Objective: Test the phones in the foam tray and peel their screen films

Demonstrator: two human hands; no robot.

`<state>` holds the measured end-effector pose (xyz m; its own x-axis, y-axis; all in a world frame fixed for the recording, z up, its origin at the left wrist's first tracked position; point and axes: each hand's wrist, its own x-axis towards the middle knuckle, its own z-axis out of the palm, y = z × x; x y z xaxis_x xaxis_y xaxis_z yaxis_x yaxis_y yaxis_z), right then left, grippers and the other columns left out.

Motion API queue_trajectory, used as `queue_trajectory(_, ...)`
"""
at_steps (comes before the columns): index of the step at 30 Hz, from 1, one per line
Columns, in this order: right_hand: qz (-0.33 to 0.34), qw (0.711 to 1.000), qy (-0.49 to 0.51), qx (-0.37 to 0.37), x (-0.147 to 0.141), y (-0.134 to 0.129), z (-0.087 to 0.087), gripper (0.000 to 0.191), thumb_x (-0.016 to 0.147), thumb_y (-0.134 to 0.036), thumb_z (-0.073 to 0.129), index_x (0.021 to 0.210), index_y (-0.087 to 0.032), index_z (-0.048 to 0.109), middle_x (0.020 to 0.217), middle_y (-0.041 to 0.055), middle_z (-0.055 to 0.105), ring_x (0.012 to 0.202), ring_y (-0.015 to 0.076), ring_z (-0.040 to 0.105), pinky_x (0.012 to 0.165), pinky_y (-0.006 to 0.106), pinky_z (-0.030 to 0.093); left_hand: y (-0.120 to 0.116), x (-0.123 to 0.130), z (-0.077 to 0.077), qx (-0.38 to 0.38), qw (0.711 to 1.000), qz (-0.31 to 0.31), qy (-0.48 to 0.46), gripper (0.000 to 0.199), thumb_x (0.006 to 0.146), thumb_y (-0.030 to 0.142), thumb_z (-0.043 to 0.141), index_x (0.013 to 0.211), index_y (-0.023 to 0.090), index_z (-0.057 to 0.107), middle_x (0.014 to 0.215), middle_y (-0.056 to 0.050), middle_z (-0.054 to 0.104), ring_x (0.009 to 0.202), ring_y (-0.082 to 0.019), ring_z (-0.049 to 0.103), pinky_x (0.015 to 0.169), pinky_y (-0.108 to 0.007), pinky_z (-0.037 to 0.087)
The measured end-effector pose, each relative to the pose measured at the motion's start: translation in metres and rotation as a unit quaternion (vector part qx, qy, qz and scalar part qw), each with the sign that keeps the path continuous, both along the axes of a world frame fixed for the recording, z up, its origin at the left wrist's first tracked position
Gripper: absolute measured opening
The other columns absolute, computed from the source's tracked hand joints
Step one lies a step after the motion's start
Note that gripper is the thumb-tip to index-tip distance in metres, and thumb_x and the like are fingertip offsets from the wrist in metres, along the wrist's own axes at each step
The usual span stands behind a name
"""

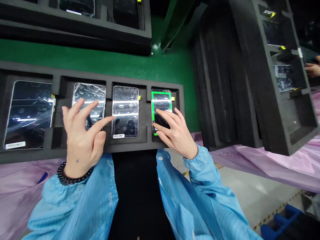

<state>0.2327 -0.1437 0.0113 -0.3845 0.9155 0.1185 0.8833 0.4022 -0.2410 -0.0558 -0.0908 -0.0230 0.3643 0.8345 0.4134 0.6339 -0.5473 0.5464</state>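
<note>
Head view | left hand [82, 140] open, hiding part of second phone [93, 91] | right hand [175, 131] open, covering lower half of green-framed phone [161, 100]

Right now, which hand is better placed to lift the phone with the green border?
Right, probably: the right hand already rests on the green-bordered phone, while the left hand is over a different phone.

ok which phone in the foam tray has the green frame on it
The rightmost phone in the foam tray, under the right hand. A bright green frame outlines its screen; the other three phones have none.
</note>
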Motion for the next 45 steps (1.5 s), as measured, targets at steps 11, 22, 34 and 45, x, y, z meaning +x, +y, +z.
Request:
queue_trajectory(11, 0.049, 0.998, 0.027, 0.003, -0.001, -0.025, 0.003, 0.030, 0.102, -0.027, 0.047, 0.097, -0.019, 0.075, 0.144, 0.0113, 0.059, 0.128, 0.0237, 0.057, 0.120, 0.053, 0.034, 0.000, 0.001, 0.002, -0.007, 1.000, -0.001, 0.004, 0.044, 0.103, 0.045, 0.033, 0.130, 0.032, 0.066, 0.157, 0.000, 0.044, 0.151, -0.031, 0.030, 0.127, -0.062, 0.011)
queue_trajectory(22, 0.038, 0.999, 0.026, -0.001, 0.001, -0.020, -0.001, 0.028, 0.101, -0.030, 0.050, 0.107, -0.022, 0.076, 0.149, 0.0097, 0.055, 0.130, 0.0245, 0.055, 0.119, 0.052, 0.035, 0.000, 0.001, 0.003, 0.002, 1.000, 0.003, 0.002, 0.044, 0.103, 0.045, 0.034, 0.131, 0.032, 0.065, 0.156, -0.001, 0.045, 0.151, -0.032, 0.031, 0.126, -0.064, 0.012)
queue_trajectory(34, 0.042, 0.998, 0.031, 0.019, -0.001, -0.021, -0.007, 0.028, 0.102, -0.031, 0.049, 0.104, -0.022, 0.076, 0.148, 0.0100, 0.057, 0.128, 0.0231, 0.056, 0.119, 0.050, 0.035, 0.000, 0.001, 0.005, 0.004, 1.000, -0.002, 0.002, 0.044, 0.103, 0.044, 0.033, 0.129, 0.031, 0.066, 0.155, -0.003, 0.046, 0.150, -0.031, 0.032, 0.126, -0.063, 0.013)
queue_trajectory(45, -0.120, 0.991, 0.034, 0.046, 0.031, 0.001, -0.002, 0.037, 0.105, -0.035, 0.040, 0.124, -0.023, 0.069, 0.150, 0.0116, 0.052, 0.135, 0.0272, 0.050, 0.117, 0.053, 0.035, 0.000, 0.003, 0.002, 0.003, 1.000, -0.006, -0.002, 0.042, 0.102, 0.041, 0.036, 0.135, 0.036, 0.061, 0.157, 0.000, 0.044, 0.151, -0.032, 0.031, 0.126, -0.064, 0.012)
